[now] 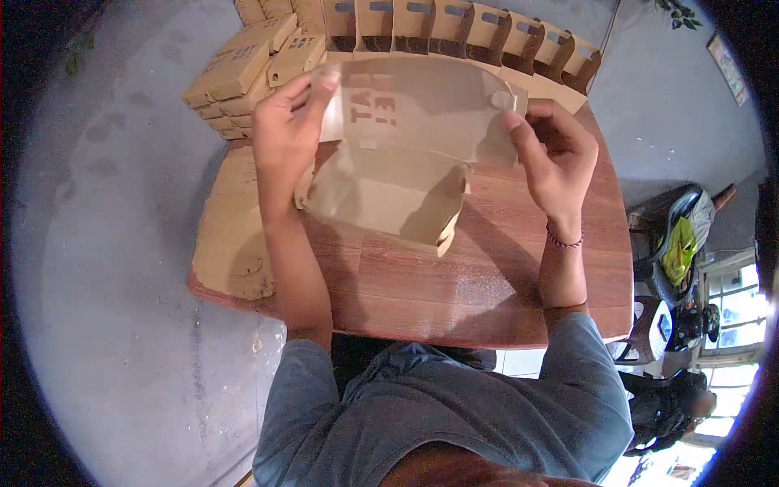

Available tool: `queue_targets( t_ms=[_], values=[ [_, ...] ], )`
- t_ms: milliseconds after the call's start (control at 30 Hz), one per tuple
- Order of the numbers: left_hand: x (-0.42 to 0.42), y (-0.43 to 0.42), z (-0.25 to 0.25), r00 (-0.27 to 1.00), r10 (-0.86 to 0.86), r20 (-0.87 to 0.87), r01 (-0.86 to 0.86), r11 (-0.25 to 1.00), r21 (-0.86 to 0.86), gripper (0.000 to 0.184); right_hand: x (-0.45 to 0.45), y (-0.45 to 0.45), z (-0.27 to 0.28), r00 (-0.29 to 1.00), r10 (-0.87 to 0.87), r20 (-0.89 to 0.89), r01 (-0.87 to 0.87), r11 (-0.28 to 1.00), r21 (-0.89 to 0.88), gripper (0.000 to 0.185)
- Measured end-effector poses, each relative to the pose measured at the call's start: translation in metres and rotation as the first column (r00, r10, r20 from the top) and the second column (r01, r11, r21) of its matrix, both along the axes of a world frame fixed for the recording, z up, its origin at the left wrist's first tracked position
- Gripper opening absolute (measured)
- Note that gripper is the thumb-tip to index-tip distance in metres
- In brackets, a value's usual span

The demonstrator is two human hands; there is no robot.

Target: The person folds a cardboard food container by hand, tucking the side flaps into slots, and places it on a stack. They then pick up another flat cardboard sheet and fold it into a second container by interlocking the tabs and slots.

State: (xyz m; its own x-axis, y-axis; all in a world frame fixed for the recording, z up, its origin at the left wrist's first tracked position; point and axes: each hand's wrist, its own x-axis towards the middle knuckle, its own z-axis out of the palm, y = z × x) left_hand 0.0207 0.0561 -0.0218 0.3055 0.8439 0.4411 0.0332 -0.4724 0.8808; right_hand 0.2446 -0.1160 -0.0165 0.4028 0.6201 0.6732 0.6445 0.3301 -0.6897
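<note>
A brown cardboard takeaway box [381, 191] sits over the wooden table with its lid [438, 105] raised and its tray part open toward me. Reddish printed letters show on the lid, near its left side. My left hand [292, 130] pinches the lid's left edge between thumb and fingers. At the opposite end, my right hand [560, 158] has its thumb against the lid's right edge by a small side flap [503, 100], with the other fingers curled behind. The inside of the tray part looks bare.
Closed boxes [235, 69] are stacked at the back left. Several upright cardboard carriers [458, 28] with handle slots line the far edge. A flat cardboard sheet [231, 235] lies on the table [454, 300] at left. Chairs [645, 325] and another person [669, 406] are at right.
</note>
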Motion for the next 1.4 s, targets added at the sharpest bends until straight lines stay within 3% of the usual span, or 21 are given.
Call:
queue_targets(
  t_ms=[133, 200, 233, 300, 333, 400, 467, 533, 567, 667, 700, 767, 1000, 1067, 1200, 1267, 1300, 1367, 1400],
  values=[
    [-0.004, 0.02, -0.015, 0.994, -0.101, -0.042, 0.104, 0.991, 0.079, 0.046, 0.008, 0.008, 0.0, 0.996, 0.018, -0.092, -0.015, 0.999, 0.036, 0.012],
    [-0.007, 0.017, -0.009, 0.976, 0.169, -0.134, -0.14, 0.968, 0.207, 0.053, 0.009, 0.009, -0.002, 0.998, 0.012, -0.059, -0.008, 0.998, 0.059, 0.013],
    [-0.007, 0.006, 0.0, 0.977, 0.164, -0.135, -0.135, 0.969, 0.205, 0.053, 0.01, 0.009, -0.003, 0.998, 0.007, -0.06, -0.003, 0.998, 0.058, 0.013],
    [-0.001, -0.02, 0.012, 0.991, 0.031, -0.126, -0.023, 0.998, 0.064, 0.049, 0.009, 0.008, -0.006, 0.983, -0.092, 0.161, 0.089, 0.996, 0.026, 0.014],
    [0.005, -0.028, 0.012, 0.992, 0.03, -0.126, -0.023, 0.998, 0.061, 0.049, 0.007, 0.008, -0.004, 0.983, -0.091, 0.162, 0.089, 0.996, 0.023, 0.014],
    [0.018, -0.042, 0.012, 0.943, -0.326, 0.066, 0.329, 0.943, -0.038, 0.043, -0.001, 0.008, -0.001, 0.921, -0.083, 0.381, 0.029, 0.989, 0.146, 0.012],
    [0.03, -0.046, 0.01, 0.926, -0.372, 0.06, 0.376, 0.92, -0.106, 0.036, -0.006, 0.008, -0.004, 0.915, -0.051, 0.401, -0.016, 0.986, 0.164, 0.01],
    [0.042, -0.05, 0.002, 0.873, -0.452, 0.181, 0.478, 0.867, -0.141, 0.032, -0.01, 0.008, -0.006, 0.898, -0.023, 0.44, -0.068, 0.979, 0.191, 0.01],
    [0.046, -0.045, -0.005, 0.875, -0.456, 0.159, 0.469, 0.882, -0.05, 0.029, -0.012, 0.007, -0.005, 0.894, -0.008, 0.447, -0.067, 0.986, 0.151, 0.009],
    [0.044, -0.049, -0.002, 0.891, -0.418, 0.178, 0.445, 0.881, -0.158, 0.026, -0.016, 0.004, -0.005, 0.94, 0.01, 0.342, -0.041, 0.996, 0.083, 0.009],
    [0.043, -0.05, -0.001, 0.891, -0.419, 0.176, 0.446, 0.881, -0.159, 0.026, -0.016, 0.005, -0.006, 0.94, 0.009, 0.34, -0.039, 0.996, 0.083, 0.009],
    [0.041, -0.05, 0.0, 0.902, -0.403, 0.157, 0.423, 0.897, -0.13, 0.027, -0.013, 0.009, -0.009, 0.984, 0.047, 0.17, -0.048, 0.999, -0.002, 0.01],
    [0.042, -0.057, 0.002, 0.852, -0.46, 0.249, 0.5, 0.857, -0.128, 0.031, -0.013, 0.011, -0.008, 0.996, 0.084, -0.009, -0.084, 0.996, 0.004, 0.014],
    [0.041, -0.057, 0.002, 0.852, -0.46, 0.25, 0.5, 0.856, -0.131, 0.032, -0.013, 0.007, -0.006, 0.989, 0.112, -0.097, -0.12, 0.989, -0.085, 0.015],
    [0.039, -0.06, 0.001, 0.857, -0.463, 0.225, 0.493, 0.865, -0.096, 0.032, -0.021, 0.004, -0.003, 0.996, 0.04, -0.08, -0.051, 0.989, -0.142, 0.015],
    [0.04, -0.058, -0.003, 0.854, -0.483, 0.193, 0.5, 0.865, -0.05, 0.033, -0.023, 0.007, -0.007, 0.997, 0.021, 0.078, -0.021, 1.0, -0.011, 0.015],
    [0.04, -0.057, -0.004, 0.853, -0.484, 0.193, 0.502, 0.864, -0.05, 0.033, -0.025, 0.008, -0.009, 0.997, 0.02, 0.077, -0.019, 1.0, -0.011, 0.015],
    [0.039, -0.055, -0.006, 0.875, -0.483, -0.028, 0.481, 0.862, 0.16, 0.036, -0.026, 0.009, -0.014, 0.997, 0.034, 0.075, -0.032, 0.999, -0.024, 0.015],
    [0.04, -0.056, -0.005, 0.874, -0.485, -0.028, 0.483, 0.861, 0.161, 0.036, -0.026, 0.01, -0.015, 0.997, 0.032, 0.075, -0.03, 0.999, -0.023, 0.015]
  ],
)
